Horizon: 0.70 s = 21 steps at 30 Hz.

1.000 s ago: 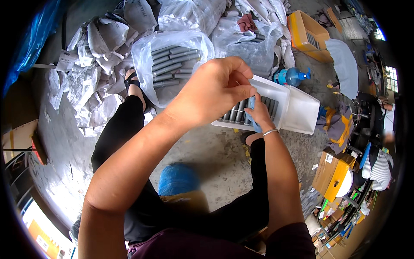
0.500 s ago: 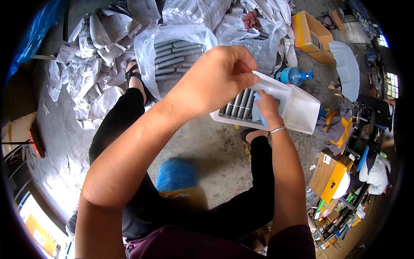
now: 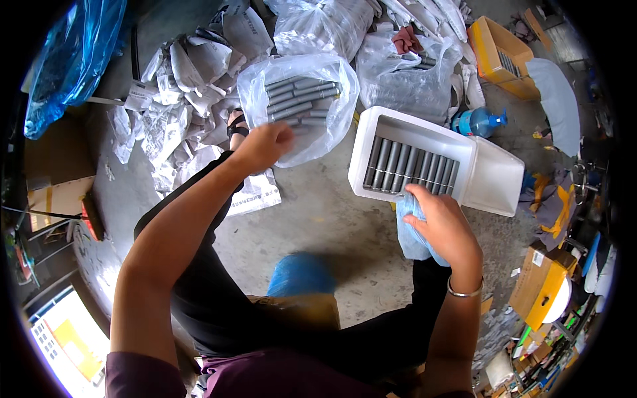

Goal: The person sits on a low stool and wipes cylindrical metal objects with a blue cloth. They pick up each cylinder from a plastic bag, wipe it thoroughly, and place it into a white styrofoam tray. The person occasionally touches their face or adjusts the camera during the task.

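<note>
My left hand (image 3: 263, 147) hovers at the near left edge of a clear plastic bag (image 3: 342, 126) that holds several dark grey cylindrical rods (image 3: 292, 109). Motion smears its curled fingertips, so whether anything sits in them cannot be told. In my right hand (image 3: 446, 222) is a light blue cloth (image 3: 413, 232), hanging down just before the near edge of a white box (image 3: 361, 156). Inside the box, a row of grey rods (image 3: 405, 166) lies side by side. The box's white lid (image 3: 494, 176) is folded open to the right.
Crumpled paper (image 3: 166, 119) is heaped at the left. More plastic bags (image 3: 408, 86) stand at the back, one with a dark red cloth (image 3: 406, 41) on it. A blue bottle (image 3: 479, 123) and a cardboard box (image 3: 507, 56) are at the back right. A blue-wrapped object (image 3: 300, 273) stands between my legs.
My left hand has moved left, away from above the white box to the bag of rods. My right hand has drawn the blue cloth out of the box toward me.
</note>
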Motion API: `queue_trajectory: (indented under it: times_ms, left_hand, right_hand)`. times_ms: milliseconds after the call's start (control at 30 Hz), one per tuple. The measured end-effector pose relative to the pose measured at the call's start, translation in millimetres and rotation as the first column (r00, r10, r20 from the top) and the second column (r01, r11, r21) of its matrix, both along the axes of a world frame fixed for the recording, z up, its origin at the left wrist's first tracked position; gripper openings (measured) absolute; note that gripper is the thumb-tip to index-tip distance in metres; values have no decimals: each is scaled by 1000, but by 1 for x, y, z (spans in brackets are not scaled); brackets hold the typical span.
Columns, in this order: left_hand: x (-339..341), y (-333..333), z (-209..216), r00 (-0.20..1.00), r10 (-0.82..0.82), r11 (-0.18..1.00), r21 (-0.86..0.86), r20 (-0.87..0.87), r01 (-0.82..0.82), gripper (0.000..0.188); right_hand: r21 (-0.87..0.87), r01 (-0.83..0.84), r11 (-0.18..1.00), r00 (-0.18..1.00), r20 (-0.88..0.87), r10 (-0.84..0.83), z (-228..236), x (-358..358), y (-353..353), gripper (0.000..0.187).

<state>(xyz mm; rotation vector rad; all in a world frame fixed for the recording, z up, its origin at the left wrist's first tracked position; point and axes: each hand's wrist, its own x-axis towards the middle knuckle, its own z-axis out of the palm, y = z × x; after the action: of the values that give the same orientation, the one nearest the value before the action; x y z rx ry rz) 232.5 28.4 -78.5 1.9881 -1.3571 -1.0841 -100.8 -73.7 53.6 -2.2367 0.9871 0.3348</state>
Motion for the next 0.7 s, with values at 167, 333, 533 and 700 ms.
queue_trajectory:
  times_ms: [167, 333, 533, 700]
  left_hand:
    - [18, 17, -123, 870, -387, 916, 237, 307, 324, 15]
    - [-2, -20, -202, 833, -86, 976, 214, 546, -39, 18]
    - [-1, -27, -221, 718, -184, 900, 409, 671, -152, 18]
    - [7, -4, -224, 838, -61, 968, 238, 542, -84, 31]
  right_hand:
    - [7, 40, 999, 999, 2, -40, 1, -9, -3, 46]
    - [-85, 31, 996, 997, 72, -25, -12, -20, -12, 50]
    - [60, 243, 968, 969, -52, -241, -17, -22, -20, 58]
    - [49, 404, 913, 894, 191, -406, -12, -12, -31, 49]
